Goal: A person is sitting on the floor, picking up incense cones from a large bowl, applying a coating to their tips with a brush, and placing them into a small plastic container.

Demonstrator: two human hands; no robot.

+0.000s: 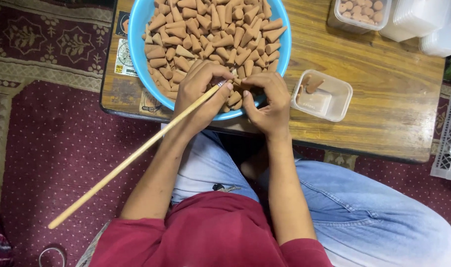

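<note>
The left hand (198, 91) pinches a long stick (131, 158) whose tip meets the right hand (267, 99), fingers curled on a cone (238, 81). Both rest in the blue bowl (136, 34) of cones at the worktop's (383, 99) near edge, left of a clear tub (322, 94).

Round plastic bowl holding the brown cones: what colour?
Light blue; the round plastic bowl shows best in the head view, its rim clear around the brown cones.

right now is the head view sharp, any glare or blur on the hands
Head view: evenly lit and mostly sharp; the brown cones in the round blue plastic bowl read crisply; soft sheen on the wooden table; left hand and right hand show no blur.
</note>
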